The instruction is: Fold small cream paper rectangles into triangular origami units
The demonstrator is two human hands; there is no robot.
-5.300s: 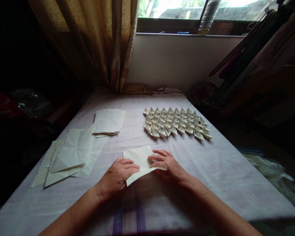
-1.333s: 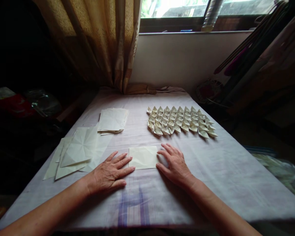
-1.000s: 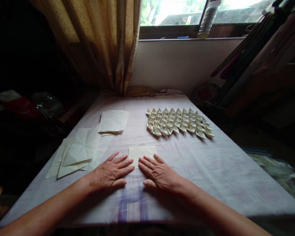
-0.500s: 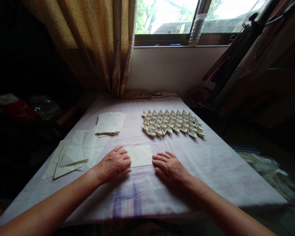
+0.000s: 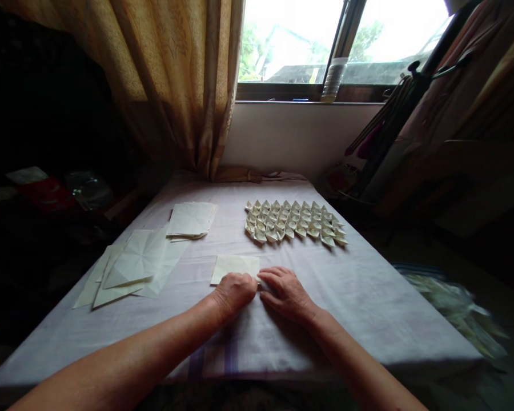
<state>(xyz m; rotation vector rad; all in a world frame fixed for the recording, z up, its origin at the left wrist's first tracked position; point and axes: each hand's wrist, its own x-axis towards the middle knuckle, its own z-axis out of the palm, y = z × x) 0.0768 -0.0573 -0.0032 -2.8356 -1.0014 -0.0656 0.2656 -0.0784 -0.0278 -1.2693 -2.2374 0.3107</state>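
A folded cream paper square [image 5: 233, 266] lies flat on the cloth-covered table [image 5: 368, 297] in front of me. My left hand [image 5: 233, 294] rests at the paper's near right corner with its fingers curled in, pressing or pinching the edge. My right hand [image 5: 285, 291] lies just to the right, fingers stretched toward the same corner and touching the left hand. Whether either hand actually grips the paper is hidden by the knuckles.
Rows of several small folded paper pieces [image 5: 293, 220] sit beyond the hands. A stack of paper squares [image 5: 192, 220] and larger creased sheets [image 5: 131, 268] lie to the left. A curtain [image 5: 175, 85], a window sill with a bottle [image 5: 332, 80], and dark clutter flank the table.
Both hands have drawn together at the paper's near right corner, and the left hand's fingers have curled in. The camera has tilted up, showing more window.
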